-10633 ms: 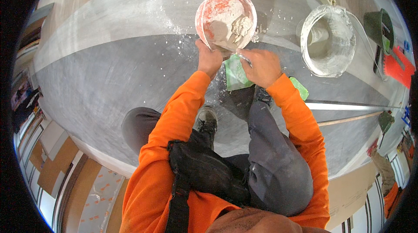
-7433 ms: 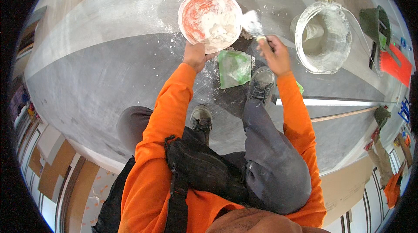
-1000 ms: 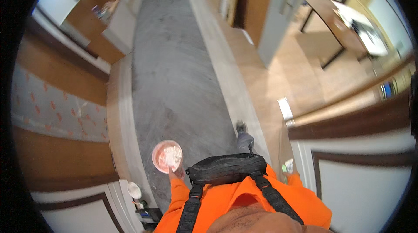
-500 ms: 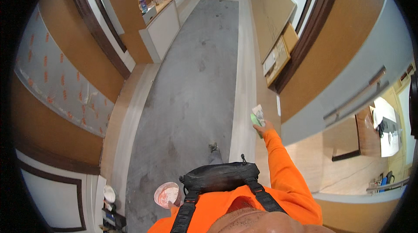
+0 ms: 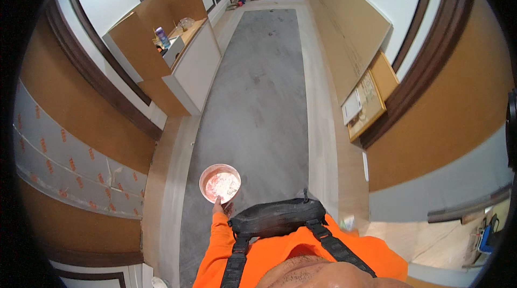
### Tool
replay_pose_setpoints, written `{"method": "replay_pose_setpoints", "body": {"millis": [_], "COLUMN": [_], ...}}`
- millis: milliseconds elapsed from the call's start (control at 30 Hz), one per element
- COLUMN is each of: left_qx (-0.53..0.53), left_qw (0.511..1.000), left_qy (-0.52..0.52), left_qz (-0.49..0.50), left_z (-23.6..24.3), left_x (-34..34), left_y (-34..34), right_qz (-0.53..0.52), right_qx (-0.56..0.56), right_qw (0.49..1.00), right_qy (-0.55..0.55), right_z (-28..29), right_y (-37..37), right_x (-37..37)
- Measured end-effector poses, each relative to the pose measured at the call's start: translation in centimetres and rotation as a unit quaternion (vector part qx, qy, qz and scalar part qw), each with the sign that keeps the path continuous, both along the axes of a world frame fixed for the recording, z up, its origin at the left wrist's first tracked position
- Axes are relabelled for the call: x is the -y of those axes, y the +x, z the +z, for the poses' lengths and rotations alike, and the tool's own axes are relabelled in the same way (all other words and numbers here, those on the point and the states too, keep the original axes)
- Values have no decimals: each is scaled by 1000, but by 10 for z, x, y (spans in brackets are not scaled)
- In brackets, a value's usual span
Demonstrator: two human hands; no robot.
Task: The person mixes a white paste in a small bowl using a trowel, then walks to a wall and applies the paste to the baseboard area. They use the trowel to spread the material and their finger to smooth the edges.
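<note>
Pinkish bucket (image 5: 214,171), whitish mix (image 5: 224,186) inside

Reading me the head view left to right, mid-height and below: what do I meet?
Grey plastic sheeting with orange print → tub of whitish compound in the left hand → black chest bag → small white panel → long door handle.

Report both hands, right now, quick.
Left hand: closed on the near side of the pinkish bucket, holding it.
Right hand: not visible, so open or closed cannot be told.
</note>
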State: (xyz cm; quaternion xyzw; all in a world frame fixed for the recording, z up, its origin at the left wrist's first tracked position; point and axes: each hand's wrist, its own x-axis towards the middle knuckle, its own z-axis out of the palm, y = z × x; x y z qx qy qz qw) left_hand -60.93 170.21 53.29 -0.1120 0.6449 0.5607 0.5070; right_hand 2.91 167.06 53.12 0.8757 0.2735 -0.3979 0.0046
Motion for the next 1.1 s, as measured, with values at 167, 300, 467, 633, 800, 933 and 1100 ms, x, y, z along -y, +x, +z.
{"method": "replay_pose_setpoints", "body": {"millis": [167,300,467,633,800,933,1100], "left_qx": [48,98,96,110,100,93,-15], "left_qw": [997,976,977,971,969,983,997], "left_qy": [57,122,-62,-77,-79,-70,-4], "left_qz": [36,149,179,199,212,145,80], "left_z": [-18,-83,-72,-72,-87,-95,-62], "left_x": [-142,-185,-256,-408,-556,-744,-974], "left_y": [-31,-56,-47,-61,-141,-222,-371], "right_qz": [-41,22,212,356,351,192,83], "right_qx": [5,-5,-166,-117,-131,-42,-66], "right_qw": [997,1000,943,877,875,965,992], "right_qy": [-61,-19,196,301,307,171,65], "right_z": [-14,-17,55,97,100,26,-9], "right_y": [-34,-86,-193,-316,-397,-347,-342], "right_x": [-140,-349,-664,-943,-1080,-1113,-1091]}}
